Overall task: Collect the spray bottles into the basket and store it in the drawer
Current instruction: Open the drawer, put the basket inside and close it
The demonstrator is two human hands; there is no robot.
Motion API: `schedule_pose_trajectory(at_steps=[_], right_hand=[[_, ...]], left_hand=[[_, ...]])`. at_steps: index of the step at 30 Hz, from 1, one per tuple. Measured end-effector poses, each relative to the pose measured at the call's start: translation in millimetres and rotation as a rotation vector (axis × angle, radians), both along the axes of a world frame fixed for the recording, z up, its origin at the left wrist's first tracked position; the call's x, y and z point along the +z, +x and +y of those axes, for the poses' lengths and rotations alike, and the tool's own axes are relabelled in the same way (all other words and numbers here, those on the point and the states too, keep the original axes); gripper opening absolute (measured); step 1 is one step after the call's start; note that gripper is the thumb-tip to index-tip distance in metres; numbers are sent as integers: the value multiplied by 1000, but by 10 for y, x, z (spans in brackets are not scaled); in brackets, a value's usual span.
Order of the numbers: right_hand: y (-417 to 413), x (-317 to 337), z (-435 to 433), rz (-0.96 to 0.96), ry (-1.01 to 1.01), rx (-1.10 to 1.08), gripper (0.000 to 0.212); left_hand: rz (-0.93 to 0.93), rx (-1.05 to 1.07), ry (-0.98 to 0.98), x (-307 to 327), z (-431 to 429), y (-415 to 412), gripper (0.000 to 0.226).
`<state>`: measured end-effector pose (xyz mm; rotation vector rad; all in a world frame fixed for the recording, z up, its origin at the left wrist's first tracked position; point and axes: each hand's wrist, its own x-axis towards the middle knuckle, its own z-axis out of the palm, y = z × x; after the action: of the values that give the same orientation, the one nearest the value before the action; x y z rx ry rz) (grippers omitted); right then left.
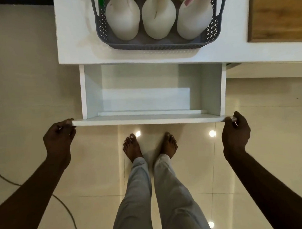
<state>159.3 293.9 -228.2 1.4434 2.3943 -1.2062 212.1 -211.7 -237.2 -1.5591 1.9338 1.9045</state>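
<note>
A grey perforated basket (157, 46) stands on the white countertop (75, 33), near its front edge. Several white spray bottles stand upright inside it: one with a green top (123, 18), one with a yellow top (158, 19), one with a pink and blue top (194, 18); more behind are cut off by the frame. Below the counter a white drawer (154, 118) stands pulled out, with nothing inside. My left hand (59, 136) grips the left end of the drawer front. My right hand (235, 130) grips its right end.
A wooden surface (278, 10) adjoins the counter at the right. My bare feet (149, 146) stand on glossy beige floor tiles just in front of the drawer. A cable (67, 207) trails over the floor at the lower left.
</note>
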Motion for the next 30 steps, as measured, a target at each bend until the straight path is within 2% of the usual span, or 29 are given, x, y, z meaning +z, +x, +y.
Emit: schedule_pose_trajectory(at_steps=[2,4,5,10,12,15,18,20,22,24,27,30], right_hand=[[207,27,42,-37,29,22,46],[391,45,102,-60,28,59,40],[478,47,128,-75,29,75,32],[826,58,176,-111,49,46,28],[950,46,178,-133,64,77,13],[1078,40,193,-143,69,78,10],[1139,85,183,-163,57,59,36],[1114,164,166,-152,34,61,45],[977,266,132,-89,-1,97,48],[675,389,75,15,-1,144,47],[-70,617,3,217,51,255,41],[-1000,850,-70,372,-22,275,38]], left_hand=[[-35,-8,4,-37,-45,229,28],[-57,-21,8,-37,-69,423,34],[-69,-30,10,-17,-67,502,34],[-130,-24,14,-21,-75,877,33],[-124,14,21,-19,-55,977,33],[-118,46,46,-4,3,1099,30],[-127,53,55,34,26,1173,28],[-185,29,52,108,34,1126,30],[-245,-50,2,217,18,996,34],[-258,-158,-157,325,-48,722,39],[-71,-112,-283,515,-145,-47,29],[137,-187,-323,723,-144,-979,24]])
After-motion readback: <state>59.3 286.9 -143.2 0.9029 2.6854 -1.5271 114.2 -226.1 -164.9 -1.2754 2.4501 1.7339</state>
